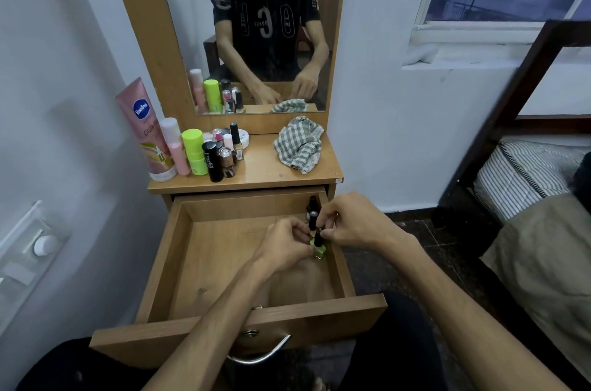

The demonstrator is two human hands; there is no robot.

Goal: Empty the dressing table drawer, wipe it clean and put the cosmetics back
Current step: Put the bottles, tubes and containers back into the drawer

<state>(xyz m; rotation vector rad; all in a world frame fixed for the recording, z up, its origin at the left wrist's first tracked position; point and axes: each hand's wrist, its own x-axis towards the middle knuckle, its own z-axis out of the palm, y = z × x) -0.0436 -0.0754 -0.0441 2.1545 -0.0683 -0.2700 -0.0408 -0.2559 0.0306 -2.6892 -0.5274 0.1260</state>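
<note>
The wooden drawer is pulled out wide, its floor mostly bare. At its far right corner stand a small dark bottle and a green nail polish bottle with a black cap. My left hand pinches the green bottle low down. My right hand pinches the black caps of the small bottles there. On the tabletop a checked cloth lies crumpled at the right. Several cosmetics stand at the left, among them a pink Vaseline tube.
A mirror rises behind the tabletop. The wall is at the left with a switch panel. A bed with a dark wooden frame stands at the right. The drawer's metal handle is near my knees.
</note>
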